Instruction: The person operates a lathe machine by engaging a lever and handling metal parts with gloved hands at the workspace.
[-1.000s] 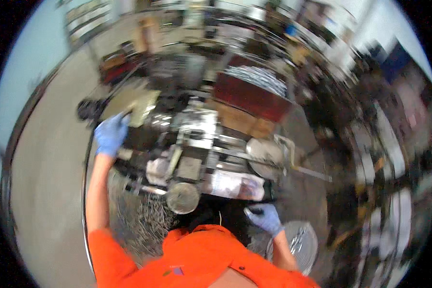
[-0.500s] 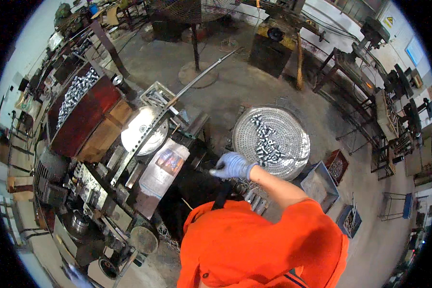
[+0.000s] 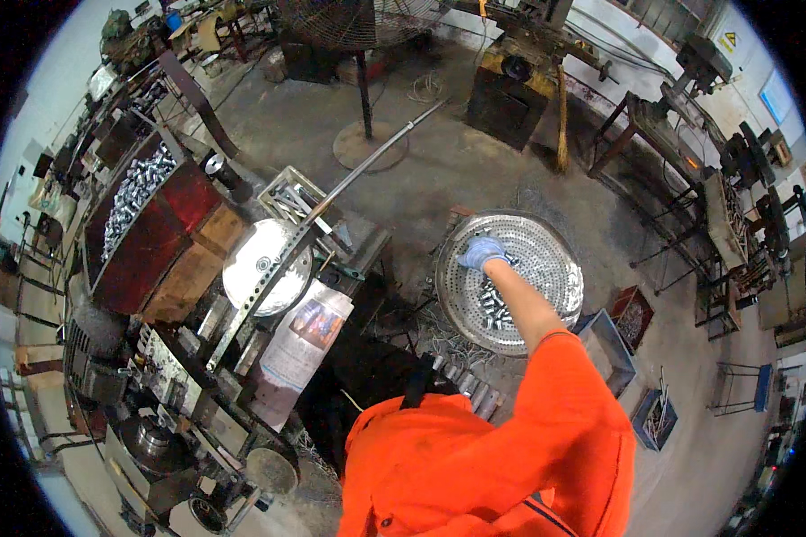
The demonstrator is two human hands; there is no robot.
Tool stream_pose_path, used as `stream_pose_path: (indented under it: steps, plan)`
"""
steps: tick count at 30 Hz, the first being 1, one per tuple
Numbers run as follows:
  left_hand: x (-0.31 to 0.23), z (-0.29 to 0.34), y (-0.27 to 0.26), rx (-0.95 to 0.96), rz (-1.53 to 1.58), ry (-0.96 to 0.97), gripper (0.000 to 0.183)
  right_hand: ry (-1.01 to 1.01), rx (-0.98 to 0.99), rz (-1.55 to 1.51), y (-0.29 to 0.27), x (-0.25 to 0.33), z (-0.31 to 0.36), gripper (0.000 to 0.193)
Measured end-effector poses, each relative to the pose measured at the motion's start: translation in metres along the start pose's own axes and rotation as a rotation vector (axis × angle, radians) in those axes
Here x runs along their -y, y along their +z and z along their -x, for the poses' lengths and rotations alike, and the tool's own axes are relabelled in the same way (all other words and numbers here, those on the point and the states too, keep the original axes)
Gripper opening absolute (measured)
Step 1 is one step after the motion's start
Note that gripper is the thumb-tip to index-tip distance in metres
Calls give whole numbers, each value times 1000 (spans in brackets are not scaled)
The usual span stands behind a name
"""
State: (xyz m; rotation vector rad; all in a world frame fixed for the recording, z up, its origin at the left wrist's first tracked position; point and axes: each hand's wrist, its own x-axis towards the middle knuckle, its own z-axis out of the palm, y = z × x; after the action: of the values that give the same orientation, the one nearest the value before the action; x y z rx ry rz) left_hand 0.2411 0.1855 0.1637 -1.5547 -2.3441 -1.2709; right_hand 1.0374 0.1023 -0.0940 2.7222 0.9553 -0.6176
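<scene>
My right hand (image 3: 484,252), in a grey-blue glove, reaches into the far left part of a round perforated metal tray (image 3: 553,259). Short shiny metal sleeves (image 3: 494,309) lie in a loose heap beside and below the hand. The fingers point down among them, and their tips are too small and hidden to show whether a sleeve is gripped. My left hand is out of the picture. To the left is a machine bench with a bright metal disc (image 3: 258,268), a perforated metal bar (image 3: 264,291) and a printed paper sack (image 3: 304,345).
A red bin (image 3: 161,228) full of metal sleeves stands at the left. A long rod (image 3: 376,157) juts out over the floor. Right of the tray are a grey bin (image 3: 607,353), a red-brown box (image 3: 631,318) and a blue box (image 3: 654,416). A stand fan (image 3: 364,98) is at the back.
My right hand has moved away from the bench side, forward and right into the round tray. My left hand, earlier at the lower left edge, has gone out of view.
</scene>
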Motion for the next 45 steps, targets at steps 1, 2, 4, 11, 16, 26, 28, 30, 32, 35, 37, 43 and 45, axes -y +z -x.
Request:
stream_pose_path:
  steps: [1,2,4,11,16,26,28,30,32,35,37,43,45]
  plan:
    - [2,-2,2,5,-11,-7,48,14,2,-5,-4,4,4,54]
    - [-2,-2,3,11,-4,3,48,20,-9,-10,-5,7,5,54]
    - [-14,1,6,28,18,26,47,38,-36,-23,-5,7,8,53]
    - [-73,26,27,13,176,269,40,-378,-599,-525,-3,44,77,43]
    - [-158,74,127,736,321,-55,39,-1048,-660,-686,-75,159,191,29]
    - [-185,149,176,907,708,372,51,-1740,-507,-420,-109,266,289,40]
    - [-182,147,170,943,833,275,47,-1774,-515,-370,-112,273,295,39]
    - [-177,138,164,1045,984,94,52,-1799,-503,-362,-116,281,303,38]
    - [-173,134,159,1131,1201,-121,55,-1809,-456,-388,-117,284,307,36]
    - [-165,131,159,1039,1370,-217,52,-1811,-371,-435,-113,298,311,33]
    - [-162,129,154,1014,1406,-232,48,-1825,-321,-430,-118,304,316,31]
    - [-149,121,151,973,1522,-285,47,-1825,-374,-468,-116,326,326,25]
    - [-141,114,154,948,1455,-243,49,-1884,-433,-421,-113,341,323,23]
